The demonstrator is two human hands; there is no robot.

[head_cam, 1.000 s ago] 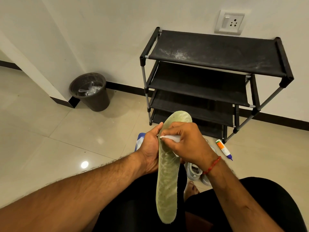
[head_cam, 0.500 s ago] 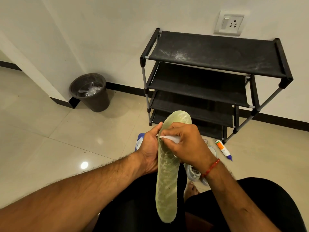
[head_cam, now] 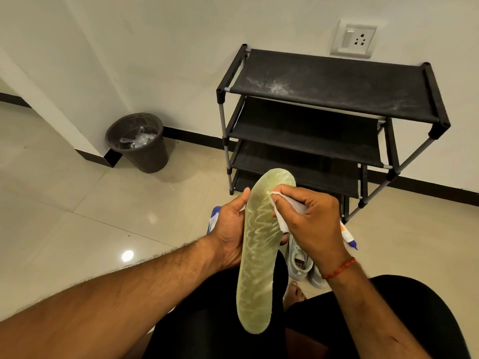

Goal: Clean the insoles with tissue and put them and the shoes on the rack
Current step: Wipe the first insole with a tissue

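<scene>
Since a moment ago the right hand has slid the tissue toward the right side of the insole, pinching it near the toe end. The left hand grips the insole's left side over the lap, and the toe points at the rack.

No readable text, brand or number anywhere. Only a printed orange-and-white label on the glue bottle, lying on the floor beside the rack, too small and blurred to make out.
</scene>
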